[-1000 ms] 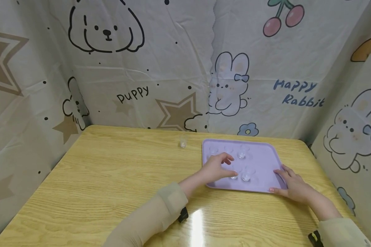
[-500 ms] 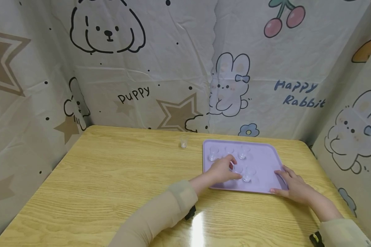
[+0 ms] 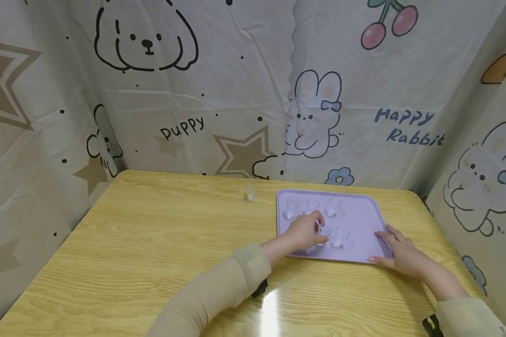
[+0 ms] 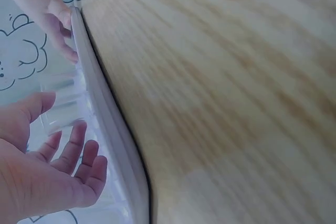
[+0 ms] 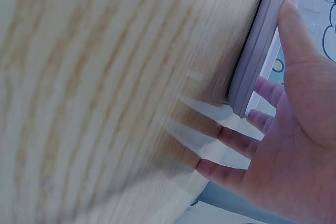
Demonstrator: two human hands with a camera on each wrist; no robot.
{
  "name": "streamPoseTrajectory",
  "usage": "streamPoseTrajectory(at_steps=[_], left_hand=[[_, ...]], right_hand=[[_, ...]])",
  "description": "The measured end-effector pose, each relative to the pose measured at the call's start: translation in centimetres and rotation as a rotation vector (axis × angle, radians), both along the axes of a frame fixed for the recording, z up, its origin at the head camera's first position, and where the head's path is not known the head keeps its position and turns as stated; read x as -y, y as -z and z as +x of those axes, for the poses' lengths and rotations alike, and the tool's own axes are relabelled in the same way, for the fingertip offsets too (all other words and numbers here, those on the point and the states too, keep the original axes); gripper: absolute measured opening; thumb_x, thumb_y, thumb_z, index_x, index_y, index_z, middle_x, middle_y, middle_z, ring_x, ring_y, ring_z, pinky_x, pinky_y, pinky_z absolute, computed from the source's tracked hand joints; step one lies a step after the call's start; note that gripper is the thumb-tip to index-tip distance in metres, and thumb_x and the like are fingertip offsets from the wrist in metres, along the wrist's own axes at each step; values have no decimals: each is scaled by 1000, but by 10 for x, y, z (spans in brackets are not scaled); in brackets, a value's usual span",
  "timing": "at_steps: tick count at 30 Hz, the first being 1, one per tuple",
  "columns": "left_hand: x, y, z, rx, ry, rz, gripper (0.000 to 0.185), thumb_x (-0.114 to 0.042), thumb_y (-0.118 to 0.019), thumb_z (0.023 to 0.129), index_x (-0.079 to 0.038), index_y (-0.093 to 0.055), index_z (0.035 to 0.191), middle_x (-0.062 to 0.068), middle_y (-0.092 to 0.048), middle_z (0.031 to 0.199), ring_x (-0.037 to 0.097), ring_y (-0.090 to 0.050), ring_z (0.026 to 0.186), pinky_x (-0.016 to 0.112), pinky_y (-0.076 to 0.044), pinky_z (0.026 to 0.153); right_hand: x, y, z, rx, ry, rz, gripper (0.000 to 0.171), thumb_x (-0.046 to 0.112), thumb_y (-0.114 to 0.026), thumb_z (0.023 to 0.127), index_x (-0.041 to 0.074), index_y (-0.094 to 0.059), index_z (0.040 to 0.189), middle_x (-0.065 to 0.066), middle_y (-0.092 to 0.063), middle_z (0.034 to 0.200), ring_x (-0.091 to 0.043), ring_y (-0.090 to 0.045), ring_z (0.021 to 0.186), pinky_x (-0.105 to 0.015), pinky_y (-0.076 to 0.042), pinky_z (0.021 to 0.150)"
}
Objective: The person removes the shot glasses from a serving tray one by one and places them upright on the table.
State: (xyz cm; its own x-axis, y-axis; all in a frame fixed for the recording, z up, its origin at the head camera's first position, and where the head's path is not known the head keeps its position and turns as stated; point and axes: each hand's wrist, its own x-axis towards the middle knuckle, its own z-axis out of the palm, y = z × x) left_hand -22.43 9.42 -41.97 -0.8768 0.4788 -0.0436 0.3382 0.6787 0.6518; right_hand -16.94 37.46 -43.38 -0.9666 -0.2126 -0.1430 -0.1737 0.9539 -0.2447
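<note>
A light purple tray (image 3: 358, 227) lies at the back right of the table, with several small clear cups on it. My left hand (image 3: 305, 231) reaches over its front part and pinches one clear cup (image 3: 326, 230) between thumb and forefinger; the other fingers are loosely bent. In the left wrist view that cup (image 4: 65, 115) stands between the thumb and forefinger of my left hand (image 4: 52, 177). At the tray's front right corner rests my right hand (image 3: 405, 255), thumb at the front rim and fingers along the right side. The right wrist view shows the fingers of this right hand (image 5: 294, 124) spread and fairly straight.
Another clear cup (image 3: 250, 193) stands on the wooden table (image 3: 152, 243) left of the tray. On the tray, one cup (image 3: 336, 239) is just right of the pinched one, and a cup (image 3: 331, 209) sits in the back row. A printed cloth (image 3: 236, 93) hangs behind the table.
My left hand has moved slightly right and its thumb and forefinger have closed in on a cup in the tray's front row. The right hand stays at the tray corner.
</note>
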Motion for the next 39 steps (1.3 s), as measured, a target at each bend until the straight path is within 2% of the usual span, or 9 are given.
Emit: streamPoseTrajectory(at_steps=[10, 15, 25, 30, 39], left_hand=[[9, -16, 6, -1, 67, 8, 30, -30, -75, 80, -18, -53, 97, -8, -55, 81, 8, -50, 71, 19, -39, 63], [21, -28, 12, 28, 95, 46, 31, -30, -74, 81, -17, -53, 99, -9, -56, 83, 7, -52, 70, 18, -42, 62], [50, -52, 15, -4, 147, 74, 32, -26, -75, 81, -14, -54, 103, -5, -60, 89, 9, -54, 79, 18, -42, 69], [66, -63, 12, -6, 145, 100, 31, -23, -74, 81, -12, -54, 103, -3, -60, 92, 13, -57, 88, 20, -44, 73], [100, -85, 2, -18, 79, 132, 32, -24, -72, 82, -12, -56, 107, -1, -61, 97, 17, -55, 93, 25, -45, 78]], right_hand=[[-2, 2, -1, -11, -13, -4, 85, 54, -66, 80, -6, -40, 134, -41, -17, 141, -69, -25, 117, -75, -29, 86], [-2, 2, -2, -19, -15, -6, 85, 54, -66, 80, -6, -39, 134, -41, -17, 141, -69, -24, 117, -75, -28, 87], [0, 1, -1, -17, -11, 4, 86, 55, -66, 80, -7, -40, 134, -41, -18, 141, -69, -25, 117, -75, -30, 86], [0, 0, 0, -25, -18, 6, 85, 54, -66, 80, -7, -40, 133, -42, -19, 140, -69, -26, 116, -74, -32, 85], [-1, 0, 0, -22, -19, 4, 85, 54, -66, 80, -7, -40, 133, -41, -19, 140, -69, -26, 115, -74, -32, 84]])
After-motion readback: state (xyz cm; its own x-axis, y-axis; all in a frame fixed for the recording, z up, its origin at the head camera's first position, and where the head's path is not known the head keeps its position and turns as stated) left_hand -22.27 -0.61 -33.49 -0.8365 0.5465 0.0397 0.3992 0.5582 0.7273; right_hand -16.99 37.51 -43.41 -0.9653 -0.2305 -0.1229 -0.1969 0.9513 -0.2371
